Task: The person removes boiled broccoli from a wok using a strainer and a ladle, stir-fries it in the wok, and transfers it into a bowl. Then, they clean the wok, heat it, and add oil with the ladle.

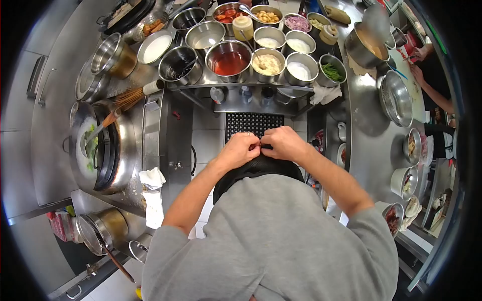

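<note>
My left hand (pixel 242 149) and my right hand (pixel 282 143) meet in front of my waist, at the top of a black apron (pixel 261 166). The fingers of both are curled and pinched close together. Something small and dark shows between the fingertips, too small to make out. Beneath and beyond the hands lies a black perforated floor mat (pixel 253 123). Farther ahead, a steel shelf holds metal pots, among them one with red liquid (pixel 229 61) and one with pale yellow paste (pixel 268 65).
At left, a wok (pixel 128 150) holds greens and a ladle; a bamboo brush (pixel 129 99) lies above it. White cloths (pixel 152 178) lie on the counter edge. Along the right counter (pixel 366 150) stand steel bowls and a colander (pixel 396 98). Another person's hands (pixel 420 62) are at upper right.
</note>
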Tool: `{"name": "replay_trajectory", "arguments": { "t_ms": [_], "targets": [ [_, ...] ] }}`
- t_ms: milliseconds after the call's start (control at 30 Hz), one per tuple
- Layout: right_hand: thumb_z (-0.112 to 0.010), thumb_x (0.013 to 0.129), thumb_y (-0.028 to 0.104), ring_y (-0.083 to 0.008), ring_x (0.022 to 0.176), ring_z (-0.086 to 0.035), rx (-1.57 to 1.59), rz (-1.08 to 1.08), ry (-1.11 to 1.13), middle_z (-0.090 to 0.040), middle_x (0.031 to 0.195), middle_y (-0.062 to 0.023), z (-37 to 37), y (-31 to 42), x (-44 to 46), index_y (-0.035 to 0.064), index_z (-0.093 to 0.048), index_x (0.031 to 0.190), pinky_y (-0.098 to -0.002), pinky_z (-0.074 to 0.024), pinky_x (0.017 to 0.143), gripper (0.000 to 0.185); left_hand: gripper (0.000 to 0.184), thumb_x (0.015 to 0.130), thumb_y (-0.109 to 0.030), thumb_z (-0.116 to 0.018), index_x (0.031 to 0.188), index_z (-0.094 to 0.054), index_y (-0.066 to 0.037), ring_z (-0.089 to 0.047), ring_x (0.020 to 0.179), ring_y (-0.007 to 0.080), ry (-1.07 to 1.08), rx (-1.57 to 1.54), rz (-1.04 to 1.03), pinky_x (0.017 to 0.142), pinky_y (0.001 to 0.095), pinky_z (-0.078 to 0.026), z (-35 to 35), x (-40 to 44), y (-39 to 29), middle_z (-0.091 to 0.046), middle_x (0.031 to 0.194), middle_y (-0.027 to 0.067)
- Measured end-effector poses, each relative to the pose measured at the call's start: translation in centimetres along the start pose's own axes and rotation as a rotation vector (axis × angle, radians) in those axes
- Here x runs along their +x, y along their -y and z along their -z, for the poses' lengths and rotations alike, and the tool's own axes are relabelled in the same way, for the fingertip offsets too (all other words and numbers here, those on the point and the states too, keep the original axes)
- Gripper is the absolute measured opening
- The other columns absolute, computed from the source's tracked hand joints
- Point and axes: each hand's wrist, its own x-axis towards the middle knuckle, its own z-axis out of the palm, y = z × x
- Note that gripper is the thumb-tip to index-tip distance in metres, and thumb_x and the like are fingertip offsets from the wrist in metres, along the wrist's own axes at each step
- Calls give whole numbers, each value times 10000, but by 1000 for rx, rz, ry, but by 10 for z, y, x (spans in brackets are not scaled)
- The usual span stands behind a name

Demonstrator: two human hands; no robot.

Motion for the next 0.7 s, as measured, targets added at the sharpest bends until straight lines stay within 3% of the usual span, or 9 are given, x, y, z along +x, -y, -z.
{"name": "replay_trajectory", "arguments": {
  "t_ms": [67, 100, 167, 367, 400, 467, 500, 567, 700],
  "targets": [
    [-677, 690, 149, -314, 750, -670, -59, 76, 75, -655, 765, -109, -7, 12, 7, 34, -658, 745, -418, -549, 680, 129, 106, 774, -96, -636, 784, -642, 10, -614, 668, 260, -19, -7, 33, 634, 361, -495, 10, -16, 1, -618, 709, 124],
    [-677, 690, 149, -314, 750, -670, -132, 67, 87, -655, 765, -109, 27, -35, -7, 34, -658, 745, -418, -549, 680, 129, 106, 774, -96, -636, 784, -642, 10, -614, 668, 260, -63, -33, -22, 634, 361, -495, -13, 39, -9, -618, 709, 124],
    [-646, 702, 85, -319, 730, -661, -197, 19, 205, -647, 774, -131, 15, -39, -10, 16, -647, 739, -426, -545, 687, 78, 117, 779, -103, -648, 794, -647, 13, -617, 663, 253, -33, -37, -2, 621, 354, -493, -7, 30, -12, -628, 718, 125],
    [-600, 696, -22, -324, 824, -663, -183, 97, 210, -652, 846, -182, 19, -51, -16, 8, -644, 808, -402, -539, 753, 124, 168, 854, -165, -607, 850, -661, -5, -622, 724, 260, 61, -148, 137, 676, 343, -496, -6, 16, 6, -655, 791, 132],
    [-594, 690, -31, -331, 840, -660, -171, 87, 226, -655, 847, -185, 22, -52, -13, 4, -641, 815, -401, -535, 769, 138, 194, 896, -177, -549, 907, -655, -16, -630, 793, 267, 81, -198, 226, 722, 347, -496, 1, 4, 9, -664, 844, 128],
    [-582, 675, -49, -345, 852, -654, -107, 61, 236, -660, 846, -188, 25, -53, -8, 3, -638, 824, -408, -528, 787, 167, 275, 938, -162, -460, 1127, -583, -4, -605, 1018, 244, 170, -130, 165, 878, 340, -480, 10, -32, 27, -634, 1100, 153],
    [-575, 666, -56, -351, 849, -651, -56, 45, 233, -662, 844, -188, 27, -55, -6, 7, -637, 826, -414, -525, 790, 182, 290, 878, -90, -430, 1104, -582, 8, -598, 1026, 301, 148, -304, 221, 887, 384, -480, 3, -54, 38, -629, 1092, 169],
    [-576, 652, -44, -341, 829, -650, 43, -5, 200, -665, 837, -174, 28, -55, -3, 17, -635, 851, -408, -524, 747, 216, 361, 862, -65, -456, 1199, -557, 18, -600, 1024, 231, 199, -472, 278, 901, 341, -479, 1, -89, 43, -630, 1147, 145],
    [-570, 659, -55, -309, 780, -657, 132, 45, 164, -666, 801, -161, 22, -48, 5, 0, -650, 879, -361, -527, 708, 240, 228, 856, -124, -561, 1022, -666, -7, -641, 804, 185, 170, -226, 359, 740, 328, -493, -4, -120, 30, -690, 883, 132]
  ]
}}
